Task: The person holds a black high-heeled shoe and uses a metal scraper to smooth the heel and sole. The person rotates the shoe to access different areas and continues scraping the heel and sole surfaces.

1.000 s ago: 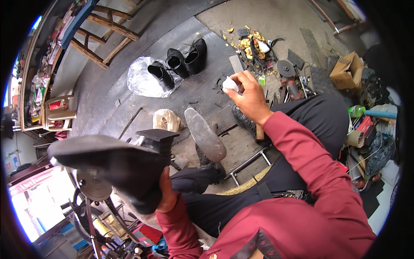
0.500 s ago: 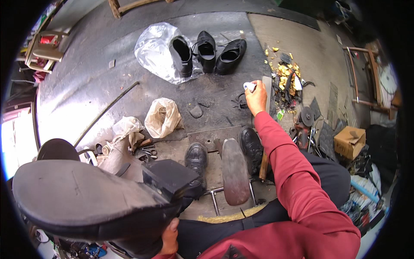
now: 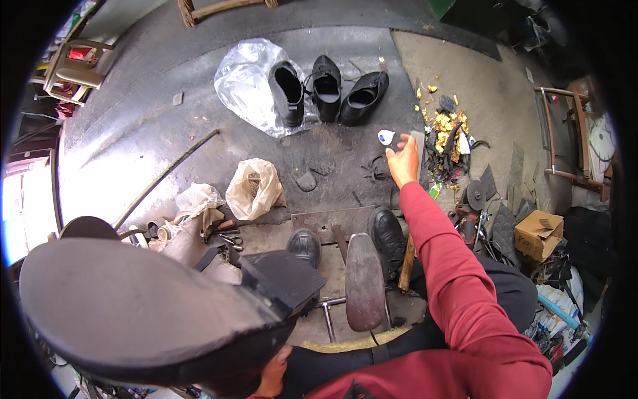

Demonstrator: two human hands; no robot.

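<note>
Large in the left foreground is a black shoe (image 3: 133, 292), its grey sole turned up and its heel toward the middle. My left hand (image 3: 272, 374), partly hidden under it, is closed on the shoe's side. My right arm reaches out over the dark mat, and my right hand (image 3: 405, 161) is open with fingers apart. Just beyond its fingertips is a small white round thing (image 3: 385, 137) with a blue mark; I cannot tell whether it rests on the mat or is in the air. Three black shoes (image 3: 326, 86) stand farther off, partly on clear plastic (image 3: 242, 83).
Between my feet stands an iron shoe last (image 3: 365, 282), with a wooden-handled hammer (image 3: 407, 266) beside it. A pale bag (image 3: 254, 189) sits open at left centre, near a long rod (image 3: 169, 174). Scraps (image 3: 446, 143), tools and a cardboard box (image 3: 539, 235) lie to the right.
My right hand has let go of the small white thing; its fingers have spread and drawn slightly back toward me. The shoe in my left hand has shifted slightly, its heel moving right.
</note>
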